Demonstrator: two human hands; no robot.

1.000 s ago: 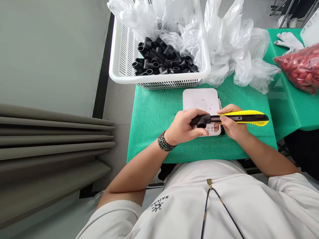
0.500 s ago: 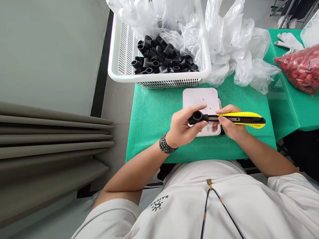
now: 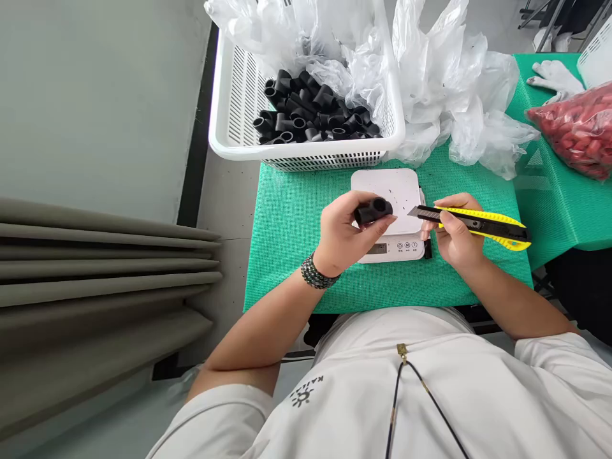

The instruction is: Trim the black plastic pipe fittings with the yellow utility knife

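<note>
Between the thumb and fingers of my left hand [image 3: 345,233] is a black pipe fitting [image 3: 367,213], one round opening showing at its right end. My right hand [image 3: 459,236] grips a yellow and black utility knife [image 3: 492,224]. Its bare blade points left at the fitting, with a gap between them. Both hands are over a white digital scale [image 3: 404,247], whose flat top carries small black specks. The scale's display is partly visible beside my left hand.
Behind the scale, a white basket [image 3: 306,150] holds many black pipe fittings [image 3: 315,108] and clear plastic bags. More crumpled bags [image 3: 459,95] lie to its right. A bag of red parts [image 3: 578,131] and a white glove [image 3: 554,78] rest on the green-covered table [image 3: 287,236].
The knife blade has come away from the fitting as my right hand moved right. My left hand has turned the fitting and shifted slightly left, uncovering the scale's buttons.
</note>
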